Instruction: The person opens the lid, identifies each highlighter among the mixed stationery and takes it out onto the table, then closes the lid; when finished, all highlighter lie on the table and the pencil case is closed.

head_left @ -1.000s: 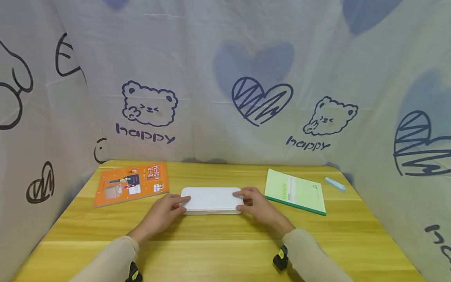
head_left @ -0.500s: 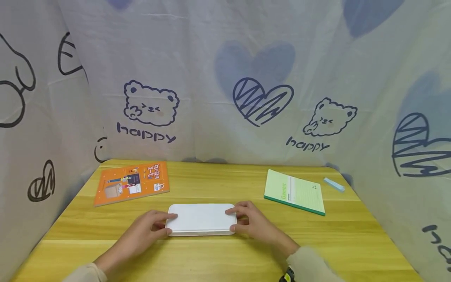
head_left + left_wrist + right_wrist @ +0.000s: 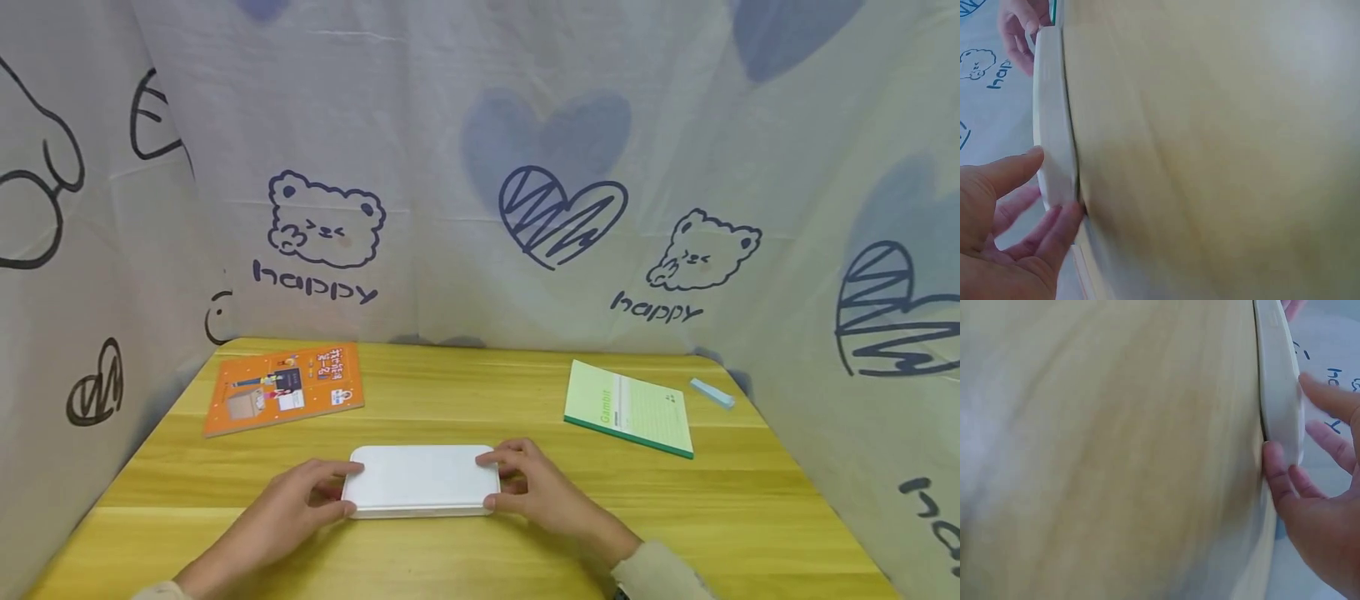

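Note:
A white, flat case with rounded corners lies crosswise at the near middle of the wooden table. My left hand holds its left end, index finger over the top and thumb at the near corner. At the opposite end, my right hand grips the case in the same way. The left wrist view shows the long side of the case, with left fingertips curled at its end. In the right wrist view, the right fingers sit around the other end. The underside is hidden.
An orange picture book lies at the back left of the table. Toward the back right is a pale green notebook, with a small light-blue bar beyond it. Printed white cloth hangs around the back and sides.
Both hands have drawn the white case toward the near edge and slightly left, keeping hold of its ends. The book, notebook and blue bar stay where they were.

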`<move>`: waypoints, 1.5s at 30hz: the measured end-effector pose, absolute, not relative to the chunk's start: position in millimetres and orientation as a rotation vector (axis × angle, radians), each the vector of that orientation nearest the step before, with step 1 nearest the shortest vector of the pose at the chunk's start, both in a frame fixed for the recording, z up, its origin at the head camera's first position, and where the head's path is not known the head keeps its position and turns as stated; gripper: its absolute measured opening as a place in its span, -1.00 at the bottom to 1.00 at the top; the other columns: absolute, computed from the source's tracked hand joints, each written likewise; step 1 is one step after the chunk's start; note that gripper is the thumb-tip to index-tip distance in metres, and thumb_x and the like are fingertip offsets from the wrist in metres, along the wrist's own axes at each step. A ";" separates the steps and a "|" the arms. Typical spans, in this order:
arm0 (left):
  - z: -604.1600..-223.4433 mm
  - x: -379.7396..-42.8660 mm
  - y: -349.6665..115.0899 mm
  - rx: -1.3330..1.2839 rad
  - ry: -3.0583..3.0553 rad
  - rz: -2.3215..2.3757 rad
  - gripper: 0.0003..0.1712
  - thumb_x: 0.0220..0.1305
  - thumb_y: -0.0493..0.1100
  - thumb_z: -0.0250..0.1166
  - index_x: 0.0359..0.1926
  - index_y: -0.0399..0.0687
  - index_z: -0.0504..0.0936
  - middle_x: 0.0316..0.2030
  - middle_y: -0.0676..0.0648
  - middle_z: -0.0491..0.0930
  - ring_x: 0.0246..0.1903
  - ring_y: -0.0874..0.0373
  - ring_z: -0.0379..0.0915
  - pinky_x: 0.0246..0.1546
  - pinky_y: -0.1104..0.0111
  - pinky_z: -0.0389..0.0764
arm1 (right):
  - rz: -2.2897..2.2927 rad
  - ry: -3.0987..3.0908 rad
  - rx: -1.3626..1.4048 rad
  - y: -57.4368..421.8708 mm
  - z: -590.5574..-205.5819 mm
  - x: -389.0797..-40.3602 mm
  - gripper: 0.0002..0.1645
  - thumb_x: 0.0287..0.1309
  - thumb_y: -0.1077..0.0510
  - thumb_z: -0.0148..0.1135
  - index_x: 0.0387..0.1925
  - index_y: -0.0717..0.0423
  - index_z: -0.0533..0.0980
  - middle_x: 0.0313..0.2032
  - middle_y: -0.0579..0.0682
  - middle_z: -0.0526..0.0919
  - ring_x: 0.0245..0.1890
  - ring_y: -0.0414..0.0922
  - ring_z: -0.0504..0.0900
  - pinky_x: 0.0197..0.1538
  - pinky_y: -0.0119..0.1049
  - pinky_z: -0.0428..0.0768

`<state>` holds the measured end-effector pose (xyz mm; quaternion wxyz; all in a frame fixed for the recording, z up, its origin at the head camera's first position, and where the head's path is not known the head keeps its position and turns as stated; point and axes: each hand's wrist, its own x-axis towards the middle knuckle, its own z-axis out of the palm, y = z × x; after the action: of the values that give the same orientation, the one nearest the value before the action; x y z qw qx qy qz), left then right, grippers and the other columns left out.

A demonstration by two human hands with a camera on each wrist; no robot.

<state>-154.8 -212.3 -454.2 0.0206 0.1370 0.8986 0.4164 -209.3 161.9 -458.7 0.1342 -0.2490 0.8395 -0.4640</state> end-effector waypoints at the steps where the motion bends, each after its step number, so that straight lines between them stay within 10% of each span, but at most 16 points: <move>1: -452.8 -155.7 -212.0 0.398 2.783 1.291 -0.44 0.34 -0.08 0.58 0.31 -0.08 0.71 0.25 -0.18 0.66 0.01 0.14 0.72 0.02 0.33 0.75 | -1.321 2.452 -0.735 161.2 -458.4 -209.2 -0.37 0.34 0.06 0.56 0.38 0.05 0.60 0.42 0.26 0.35 0.27 0.13 0.57 0.23 -0.17 0.71; 10: -447.3 -170.3 -203.1 0.759 2.864 0.956 -0.34 0.27 0.03 0.62 0.38 0.20 0.67 0.51 -0.19 0.44 0.46 -0.30 0.34 0.36 -0.30 0.49 | -0.774 2.648 -0.946 146.8 -446.9 -213.2 -0.04 0.25 -0.14 0.62 0.60 -0.21 0.41 0.64 0.16 0.25 0.60 0.17 0.25 0.56 0.28 0.35; 45: -458.0 -189.1 -213.2 1.254 2.918 0.627 -0.40 0.53 0.20 0.38 0.44 0.10 0.66 0.47 -0.05 0.57 0.48 -0.18 0.47 0.35 -0.20 0.57 | -0.489 2.761 -1.134 139.5 -452.9 -211.6 -0.11 0.43 -0.02 0.48 0.66 -0.10 0.34 0.59 0.26 0.30 0.51 0.17 0.40 0.51 0.17 0.47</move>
<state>-189.1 -213.2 -458.0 -0.0479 0.3870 0.9003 0.1936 -211.6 139.5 -452.9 0.0587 -0.3743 0.9113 -0.1615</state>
